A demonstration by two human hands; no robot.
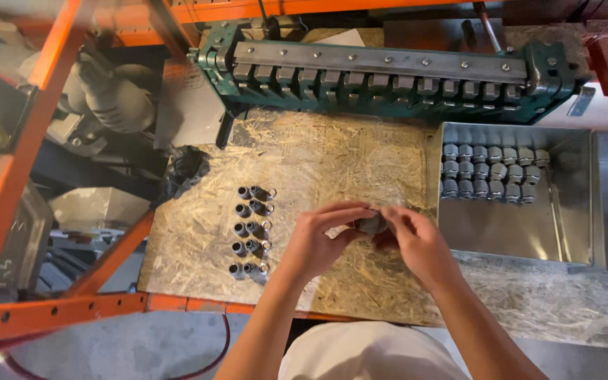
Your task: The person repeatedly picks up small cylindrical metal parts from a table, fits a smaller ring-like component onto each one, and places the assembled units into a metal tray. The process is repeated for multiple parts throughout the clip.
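both forearms reached up from the near edge over the chipboard bench (332,162). left hand (318,243) and right hand (416,243) met at mid-bench, fingers pinched shut around one small dark metal fitting (371,224) between them, mostly hidden. to do this well, i judged, each hand should grip its own half squarely and turn without tilting. assembled fittings (252,231) stood in rows at left; a metal tray (564,232) at right held more fittings; a green clamp rail (381,81) lay far.
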